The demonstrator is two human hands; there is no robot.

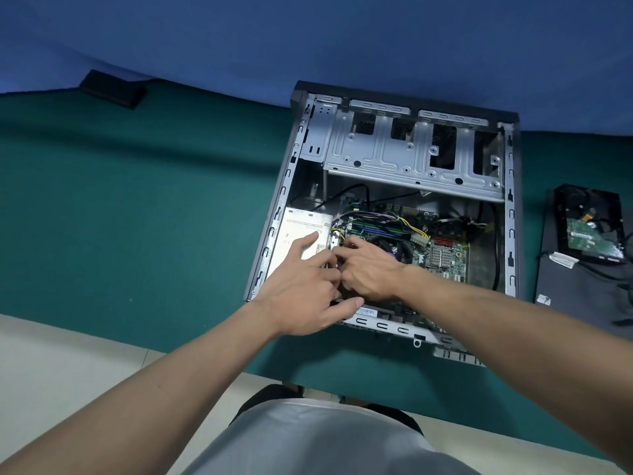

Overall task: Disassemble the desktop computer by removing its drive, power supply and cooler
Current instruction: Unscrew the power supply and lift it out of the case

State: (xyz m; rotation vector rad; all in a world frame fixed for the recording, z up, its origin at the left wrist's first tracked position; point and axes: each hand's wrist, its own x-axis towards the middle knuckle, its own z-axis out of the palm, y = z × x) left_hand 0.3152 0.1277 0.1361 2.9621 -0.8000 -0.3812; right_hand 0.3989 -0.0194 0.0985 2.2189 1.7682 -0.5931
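The open desktop case (510,214) lies on its side on the green table. Its silver power supply (301,228) sits in the near-left corner. My left hand (305,286) rests over the power supply's right edge, index finger stretched out, the other fingers curled at the cable bundle. My right hand (366,269) is curled tight right beside it, over the black cooler (397,250); what its fingers pinch is hidden. The motherboard (442,255) shows to the right. A removed hard drive (592,231) lies outside the case on a dark panel (575,289).
The empty metal drive cage (411,156) spans the far end of the case. Coloured wires (387,222) run from the power supply across the board. A black block (113,89) lies far left on the green mat (137,217). A blue wall stands behind.
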